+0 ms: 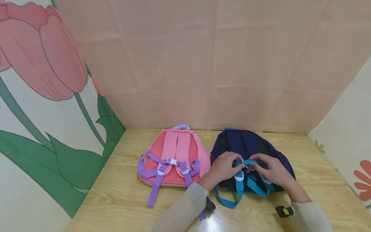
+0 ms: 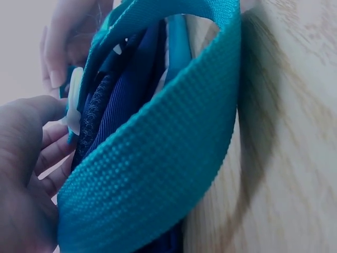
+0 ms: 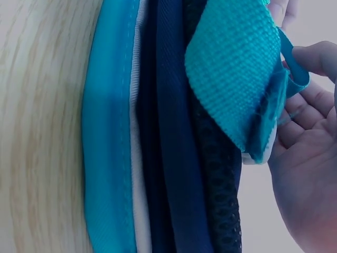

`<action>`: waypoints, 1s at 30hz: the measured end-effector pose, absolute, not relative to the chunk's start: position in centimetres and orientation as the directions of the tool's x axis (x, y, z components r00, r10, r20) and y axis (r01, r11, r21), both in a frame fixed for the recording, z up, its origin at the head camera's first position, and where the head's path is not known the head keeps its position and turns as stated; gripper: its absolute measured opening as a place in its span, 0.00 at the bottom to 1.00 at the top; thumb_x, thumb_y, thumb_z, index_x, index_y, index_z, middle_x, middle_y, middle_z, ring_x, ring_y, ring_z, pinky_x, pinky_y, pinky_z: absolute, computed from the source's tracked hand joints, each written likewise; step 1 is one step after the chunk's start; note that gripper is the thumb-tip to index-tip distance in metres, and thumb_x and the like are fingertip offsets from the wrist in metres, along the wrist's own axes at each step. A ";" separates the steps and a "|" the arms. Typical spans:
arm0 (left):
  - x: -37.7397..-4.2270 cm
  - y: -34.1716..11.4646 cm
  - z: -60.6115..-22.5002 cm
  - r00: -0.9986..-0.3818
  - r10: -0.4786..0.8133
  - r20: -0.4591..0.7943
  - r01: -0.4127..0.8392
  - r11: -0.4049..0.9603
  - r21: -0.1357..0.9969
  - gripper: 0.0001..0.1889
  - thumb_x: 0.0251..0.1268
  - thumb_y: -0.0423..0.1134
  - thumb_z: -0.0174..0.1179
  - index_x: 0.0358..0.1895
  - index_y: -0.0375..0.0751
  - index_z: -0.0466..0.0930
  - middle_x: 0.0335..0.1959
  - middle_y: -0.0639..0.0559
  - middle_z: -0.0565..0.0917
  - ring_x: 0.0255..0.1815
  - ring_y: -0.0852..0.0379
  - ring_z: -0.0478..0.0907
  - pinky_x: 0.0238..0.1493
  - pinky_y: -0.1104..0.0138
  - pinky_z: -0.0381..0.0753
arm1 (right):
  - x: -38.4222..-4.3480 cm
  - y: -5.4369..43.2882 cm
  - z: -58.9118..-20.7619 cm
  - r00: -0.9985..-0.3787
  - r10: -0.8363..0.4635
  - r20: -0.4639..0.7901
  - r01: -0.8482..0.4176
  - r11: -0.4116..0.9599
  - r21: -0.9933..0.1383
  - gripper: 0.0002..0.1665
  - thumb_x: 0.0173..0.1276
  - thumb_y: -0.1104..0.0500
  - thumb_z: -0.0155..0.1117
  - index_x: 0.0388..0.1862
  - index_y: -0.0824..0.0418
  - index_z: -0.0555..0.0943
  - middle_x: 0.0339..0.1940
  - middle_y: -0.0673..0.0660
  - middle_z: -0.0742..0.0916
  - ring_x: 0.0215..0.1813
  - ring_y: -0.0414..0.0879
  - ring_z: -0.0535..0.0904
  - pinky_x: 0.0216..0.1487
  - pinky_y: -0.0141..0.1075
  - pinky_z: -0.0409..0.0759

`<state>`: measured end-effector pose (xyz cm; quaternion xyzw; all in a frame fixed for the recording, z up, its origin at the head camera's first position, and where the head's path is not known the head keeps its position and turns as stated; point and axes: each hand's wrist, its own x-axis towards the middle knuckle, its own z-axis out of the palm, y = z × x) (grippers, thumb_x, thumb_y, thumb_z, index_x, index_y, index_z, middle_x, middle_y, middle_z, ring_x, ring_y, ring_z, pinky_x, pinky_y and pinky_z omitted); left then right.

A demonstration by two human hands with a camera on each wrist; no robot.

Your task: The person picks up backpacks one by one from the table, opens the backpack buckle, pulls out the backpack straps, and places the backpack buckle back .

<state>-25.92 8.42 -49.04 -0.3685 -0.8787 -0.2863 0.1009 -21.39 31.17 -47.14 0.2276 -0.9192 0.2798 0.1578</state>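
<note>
A navy backpack [image 1: 240, 138] with bright blue straps lies on its front at the right of the table, back panel up. Across its middle runs a blue chest strap [image 1: 252, 161] with a pale buckle [image 1: 248, 168]. My left hand [image 1: 224, 167] pinches the strap's left part by the buckle; my right hand [image 1: 271, 169] pinches its right part. The fingertips partly hide the buckle. In the left wrist view a broad blue shoulder strap [image 2: 158, 142] loops beside my left hand. In the right wrist view a thin strap loop [image 3: 300, 76] lies between my right thumb and fingers.
To the left lies a pink backpack [image 1: 169, 141] with purple straps, its white chest buckle [image 1: 172, 161] fastened. Its loose strap end [image 1: 153, 196] trails over the wooden table [image 1: 116, 193]. A pink cloth backdrop [image 1: 174, 64] stands behind, a tulip-printed panel [image 1: 43, 64] at left.
</note>
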 end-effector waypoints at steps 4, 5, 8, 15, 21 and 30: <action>-25.9 8.5 -49.0 -0.707 0.590 0.390 0.707 0.566 0.424 0.13 0.71 0.54 0.62 0.51 0.55 0.84 0.42 0.65 0.82 0.44 0.70 0.72 0.46 0.85 0.66 | -21.4 31.1 -47.0 -0.847 -0.339 0.409 -0.507 0.744 -0.435 0.12 0.70 0.62 0.69 0.50 0.53 0.84 0.46 0.49 0.89 0.42 0.35 0.81 0.42 0.35 0.82; -25.9 8.4 -48.9 -0.707 0.591 0.389 0.707 0.566 0.424 0.12 0.71 0.54 0.62 0.51 0.55 0.84 0.42 0.65 0.82 0.44 0.70 0.72 0.46 0.85 0.66 | -21.4 31.1 -47.0 -0.845 -0.344 0.409 -0.511 0.743 -0.432 0.12 0.70 0.62 0.68 0.51 0.54 0.84 0.47 0.50 0.89 0.43 0.36 0.82 0.43 0.34 0.81; -25.8 8.4 -48.7 -0.709 0.592 0.384 0.705 0.570 0.423 0.12 0.72 0.53 0.62 0.50 0.55 0.84 0.42 0.64 0.82 0.45 0.69 0.73 0.46 0.85 0.66 | -21.6 31.0 -47.0 -0.831 -0.364 0.420 -0.534 0.732 -0.423 0.14 0.70 0.64 0.68 0.53 0.56 0.84 0.49 0.51 0.89 0.46 0.39 0.83 0.46 0.28 0.79; -25.8 8.4 -48.7 -0.711 0.595 0.376 0.703 0.579 0.412 0.12 0.72 0.54 0.61 0.50 0.55 0.84 0.42 0.64 0.82 0.45 0.70 0.73 0.47 0.85 0.67 | -22.1 30.7 -47.2 -0.799 -0.400 0.449 -0.582 0.702 -0.411 0.13 0.68 0.67 0.69 0.50 0.58 0.85 0.46 0.50 0.89 0.43 0.34 0.81 0.44 0.24 0.78; -26.0 8.5 -48.8 -0.708 0.595 0.380 0.705 0.575 0.414 0.12 0.72 0.54 0.61 0.50 0.55 0.84 0.41 0.65 0.82 0.45 0.70 0.72 0.46 0.85 0.66 | -22.0 30.7 -47.1 -0.822 -0.382 0.423 -0.552 0.717 -0.425 0.12 0.68 0.66 0.69 0.48 0.55 0.84 0.44 0.49 0.88 0.40 0.32 0.79 0.39 0.29 0.79; -26.1 8.6 -49.2 -0.709 0.594 0.381 0.705 0.572 0.419 0.13 0.72 0.55 0.61 0.50 0.56 0.84 0.41 0.66 0.82 0.43 0.70 0.72 0.44 0.85 0.66 | -21.6 31.2 -46.9 -0.855 -0.338 0.394 -0.498 0.750 -0.437 0.11 0.69 0.62 0.69 0.49 0.52 0.84 0.45 0.49 0.88 0.38 0.32 0.77 0.38 0.32 0.78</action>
